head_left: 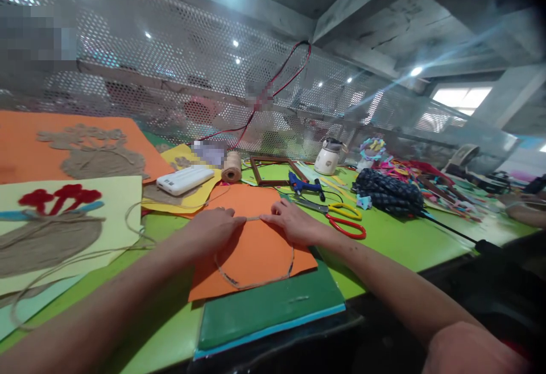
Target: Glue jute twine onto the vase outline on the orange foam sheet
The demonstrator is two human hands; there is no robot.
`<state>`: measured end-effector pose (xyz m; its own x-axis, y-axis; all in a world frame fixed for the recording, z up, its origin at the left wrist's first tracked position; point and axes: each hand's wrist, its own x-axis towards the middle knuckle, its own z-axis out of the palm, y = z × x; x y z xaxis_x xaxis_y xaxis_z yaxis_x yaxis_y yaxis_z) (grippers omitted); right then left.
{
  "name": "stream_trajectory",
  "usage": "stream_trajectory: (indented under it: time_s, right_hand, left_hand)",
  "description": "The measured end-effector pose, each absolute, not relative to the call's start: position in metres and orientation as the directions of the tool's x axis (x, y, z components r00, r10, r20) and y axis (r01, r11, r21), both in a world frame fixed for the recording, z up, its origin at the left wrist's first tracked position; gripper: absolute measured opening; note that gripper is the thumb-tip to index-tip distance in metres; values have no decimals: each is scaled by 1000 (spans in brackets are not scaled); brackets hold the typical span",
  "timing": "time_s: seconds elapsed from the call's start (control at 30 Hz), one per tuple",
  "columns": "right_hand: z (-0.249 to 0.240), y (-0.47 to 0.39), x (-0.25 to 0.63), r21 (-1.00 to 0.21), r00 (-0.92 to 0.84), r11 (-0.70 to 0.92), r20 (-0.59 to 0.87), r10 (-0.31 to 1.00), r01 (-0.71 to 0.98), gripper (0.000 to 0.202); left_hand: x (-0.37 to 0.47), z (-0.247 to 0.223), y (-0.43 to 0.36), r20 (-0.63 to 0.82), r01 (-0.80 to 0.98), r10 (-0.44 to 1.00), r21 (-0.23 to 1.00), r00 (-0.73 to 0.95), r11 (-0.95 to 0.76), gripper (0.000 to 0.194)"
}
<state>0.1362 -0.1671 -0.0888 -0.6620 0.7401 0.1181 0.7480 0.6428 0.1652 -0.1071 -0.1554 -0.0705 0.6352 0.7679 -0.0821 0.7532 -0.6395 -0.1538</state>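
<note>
An orange sheet of paper [260, 249] lies on a dark green board [273, 311] before me. A length of twine [262, 286] curves in a loop on the sheet, its lower part resting on the paper. My left hand [217, 227] pinches the twine at the loop's top left, fingertips at the paper. Opposite it, my right hand [290, 221] has its thumb and fingers on the same strand. A short straight stretch of twine shows between the two hands. Some of the loop is hidden beneath my hands and forearms.
Scissors [341, 220] and a blue glue gun [305, 185] lie at the right. Behind are a twine spool [231, 167], a white power bank [185, 181] and a white bottle [327, 158]. A folded umbrella [386, 192] lies right; twine-decorated sheets [121, 203] lie left.
</note>
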Motion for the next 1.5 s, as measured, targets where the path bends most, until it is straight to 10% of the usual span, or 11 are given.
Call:
stream_trajectory:
  time_s: [1.5]
  right_hand:
    - [-82,-159,130,98,-625,618,73,777,780,31]
  left_hand:
    - [-122,-67,-148,27,735,735,-2,677,-678,39]
